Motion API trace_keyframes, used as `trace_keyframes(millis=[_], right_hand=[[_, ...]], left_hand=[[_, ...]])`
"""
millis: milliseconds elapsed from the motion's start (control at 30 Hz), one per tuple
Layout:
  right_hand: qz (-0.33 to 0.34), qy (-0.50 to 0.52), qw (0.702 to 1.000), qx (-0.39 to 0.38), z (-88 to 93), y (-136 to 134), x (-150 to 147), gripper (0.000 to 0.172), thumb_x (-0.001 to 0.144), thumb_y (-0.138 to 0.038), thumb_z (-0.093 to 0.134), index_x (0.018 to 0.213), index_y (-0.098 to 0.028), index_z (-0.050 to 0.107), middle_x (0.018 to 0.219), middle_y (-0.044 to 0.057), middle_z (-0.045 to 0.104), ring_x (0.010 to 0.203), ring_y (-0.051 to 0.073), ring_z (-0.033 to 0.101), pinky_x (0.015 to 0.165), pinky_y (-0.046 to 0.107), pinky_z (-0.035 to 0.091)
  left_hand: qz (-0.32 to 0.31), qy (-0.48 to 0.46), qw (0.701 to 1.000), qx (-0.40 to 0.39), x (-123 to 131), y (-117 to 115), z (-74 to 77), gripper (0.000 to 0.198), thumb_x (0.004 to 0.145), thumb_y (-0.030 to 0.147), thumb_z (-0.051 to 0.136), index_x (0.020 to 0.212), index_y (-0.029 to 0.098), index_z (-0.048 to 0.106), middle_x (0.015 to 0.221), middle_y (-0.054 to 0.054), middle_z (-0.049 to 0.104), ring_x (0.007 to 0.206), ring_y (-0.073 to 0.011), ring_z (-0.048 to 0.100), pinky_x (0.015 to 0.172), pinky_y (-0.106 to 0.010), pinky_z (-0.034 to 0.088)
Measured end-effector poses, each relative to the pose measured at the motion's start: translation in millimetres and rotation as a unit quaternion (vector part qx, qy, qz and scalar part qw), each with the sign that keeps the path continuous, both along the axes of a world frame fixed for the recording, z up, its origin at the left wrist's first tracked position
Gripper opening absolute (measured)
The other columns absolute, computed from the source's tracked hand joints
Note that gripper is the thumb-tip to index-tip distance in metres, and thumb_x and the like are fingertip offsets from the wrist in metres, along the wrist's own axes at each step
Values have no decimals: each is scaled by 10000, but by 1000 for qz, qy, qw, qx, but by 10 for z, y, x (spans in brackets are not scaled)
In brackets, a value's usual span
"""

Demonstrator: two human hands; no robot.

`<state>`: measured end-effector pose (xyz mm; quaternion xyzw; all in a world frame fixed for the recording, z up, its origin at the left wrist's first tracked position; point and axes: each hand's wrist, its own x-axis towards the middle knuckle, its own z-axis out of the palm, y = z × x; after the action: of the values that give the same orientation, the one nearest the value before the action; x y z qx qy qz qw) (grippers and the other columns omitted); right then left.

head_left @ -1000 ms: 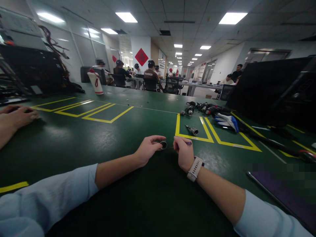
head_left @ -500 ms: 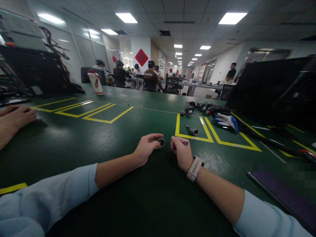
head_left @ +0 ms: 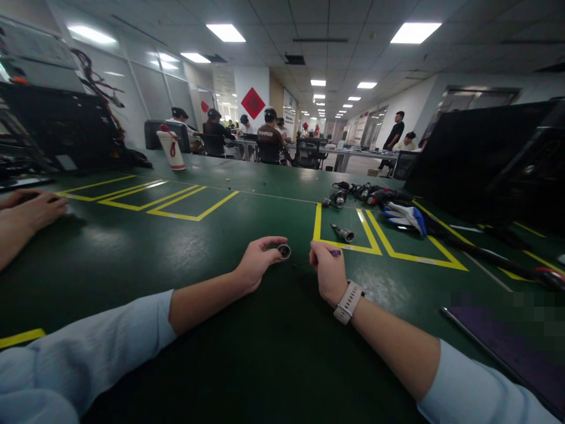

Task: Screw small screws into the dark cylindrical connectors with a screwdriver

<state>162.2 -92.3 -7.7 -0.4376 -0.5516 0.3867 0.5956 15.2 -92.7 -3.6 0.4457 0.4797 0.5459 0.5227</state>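
My left hand (head_left: 258, 265) is closed, pinching a round metal ring-shaped part (head_left: 285, 251) between thumb and fingers, with its dark hollow face showing. Across a small gap, my right hand (head_left: 330, 274) is closed around a small screwdriver (head_left: 336, 253) with a purple handle. Its thin shaft points left toward the metal part, apart from it, and a tiny dark piece (head_left: 295, 266) shows at the tip; I cannot tell what it is. A pointed metal piece with a cup-like end (head_left: 343, 233) lies beyond my right hand, inside a yellow-taped box.
On the green table (head_left: 198, 365), cables and metal connectors (head_left: 353, 193) lie at the back right, beside a blue-white glove (head_left: 405, 218). A white cup (head_left: 171, 148) stands far left. Another person's hand (head_left: 35, 212) rests at the left edge. Dark monitors flank both sides.
My hands have drawn apart: the left slightly left with the ring-shaped part, the right slightly right with the screwdriver. The screwdriver's shaft and the dark piece at its tip now show.
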Motion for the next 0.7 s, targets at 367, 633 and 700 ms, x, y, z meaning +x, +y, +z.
trace_keyframes(millis=[367, 633, 700], right_hand=[[-33, -55, 998, -18, 43, 42, 25, 313, 711, -227, 431, 403, -209, 378, 378, -59, 316, 417, 113, 351, 444, 258, 241], [13, -159, 987, -31, 238, 79, 111, 335, 685, -208, 464, 354, -202, 411, 361, -37, 360, 420, 120, 375, 454, 267, 244], [17, -142, 989, -29, 191, 72, 107, 344, 718, -245, 450, 378, -201, 424, 371, -40, 363, 419, 119, 379, 451, 262, 254]], left_hand=[[-12, 18, 1000, -4, -10, 5, -14, 325, 633, 0, 574, 926, 131, 626, 918, -80, 673, 884, -204, 646, 864, -356, 512], [-1, 13, 1000, -12, 8, -8, 21, 323, 622, -9, 564, 911, 125, 616, 885, -72, 663, 839, -186, 650, 859, -344, 510], [-3, 8, 1000, -7, -7, -5, 10, 329, 621, -4, 574, 920, 130, 607, 921, -74, 649, 869, -196, 643, 846, -343, 518]])
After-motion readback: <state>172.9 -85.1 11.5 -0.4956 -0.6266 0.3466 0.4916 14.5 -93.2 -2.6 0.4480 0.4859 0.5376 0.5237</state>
